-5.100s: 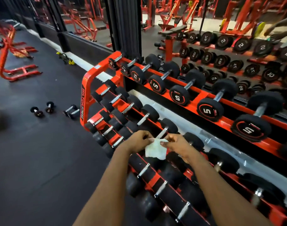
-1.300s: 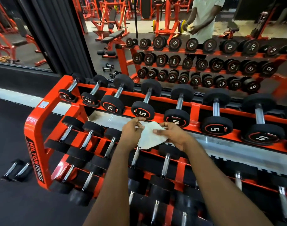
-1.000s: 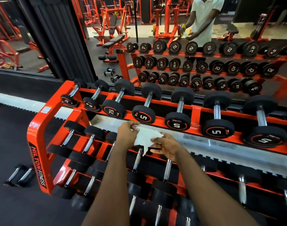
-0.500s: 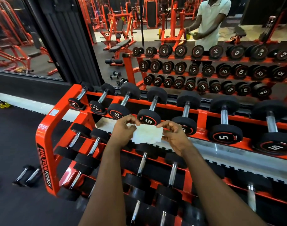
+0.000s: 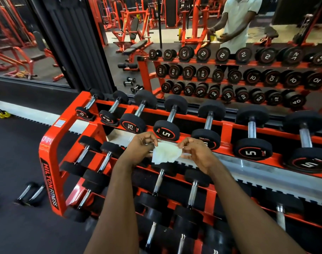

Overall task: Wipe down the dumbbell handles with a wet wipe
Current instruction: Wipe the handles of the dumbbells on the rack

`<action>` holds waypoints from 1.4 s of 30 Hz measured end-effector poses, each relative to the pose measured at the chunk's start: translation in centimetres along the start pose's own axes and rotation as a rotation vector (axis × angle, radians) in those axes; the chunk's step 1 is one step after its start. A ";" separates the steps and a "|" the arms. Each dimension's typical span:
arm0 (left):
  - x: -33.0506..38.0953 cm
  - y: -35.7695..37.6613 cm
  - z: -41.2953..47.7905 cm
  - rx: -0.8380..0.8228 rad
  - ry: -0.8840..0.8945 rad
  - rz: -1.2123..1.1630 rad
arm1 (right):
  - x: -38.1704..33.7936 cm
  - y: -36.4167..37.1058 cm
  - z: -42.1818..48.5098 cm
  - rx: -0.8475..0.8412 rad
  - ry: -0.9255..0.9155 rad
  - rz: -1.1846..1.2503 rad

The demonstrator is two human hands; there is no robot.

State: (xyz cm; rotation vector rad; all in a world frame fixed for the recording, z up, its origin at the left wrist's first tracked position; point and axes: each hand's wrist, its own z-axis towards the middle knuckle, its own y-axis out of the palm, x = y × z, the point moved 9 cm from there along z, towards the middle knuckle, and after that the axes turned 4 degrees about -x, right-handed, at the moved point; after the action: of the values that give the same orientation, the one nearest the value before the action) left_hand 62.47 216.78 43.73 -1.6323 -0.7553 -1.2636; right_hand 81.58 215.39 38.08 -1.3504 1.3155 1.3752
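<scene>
1. Nearest, bottom of view: lowest tier of orange rack, w/ black dumbbells and chrome bottom-tier handles running near-to-far. Two bare forearms reaching in over them.
2. Left of rack, on dark floor: pair of small loose dumbbells, side by side.
3. Mid tier: more black dumbbells. Mid-tier handle just below the wipe, touched by neither hand.
4. L hand: fingers curled, thumb + fingertips pinching left edge of wet wipe.
5. R hand: curled likewise, pinching the right edge. Hands near each other, apart by the wipe's width.
6. Wipe itself: white, crumpled, stretched btwn both hands, lower edge hanging loose. Held in the air above mid tier, in front of the top shelf's near rail. Not on any handle.
7. Top tier, just beyond hands: row of bigger dumbbells, near ends facing camera. From left: two small ones, a 7.5 dumbbell, then a 5 dumbbell right behind the wipe, more 5s to the right. Top-tier handles bare chrome.
8. Far: mirror w/ reflected rack of numbered dumbbells, a person in a white shirt w/ hands close together at waist, orange machines + a bench beyond.
</scene>
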 end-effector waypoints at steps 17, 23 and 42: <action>-20.9 13.9 3.0 0.179 -0.226 0.336 | 20.0 -6.5 -0.7 -0.097 0.100 -0.773; -32.6 18.9 3.2 0.375 -0.275 0.272 | 32.3 -8.5 0.3 -0.162 0.147 -0.963; -40.5 23.1 -2.6 0.774 -0.528 -0.024 | 35.4 -7.6 2.0 -0.631 -0.213 -1.951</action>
State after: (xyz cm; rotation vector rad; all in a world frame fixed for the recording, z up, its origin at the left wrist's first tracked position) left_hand 69.87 207.61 -1.42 -1.2859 -1.3794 -0.4215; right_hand 84.25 214.11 1.89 -1.7755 -0.8110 0.3385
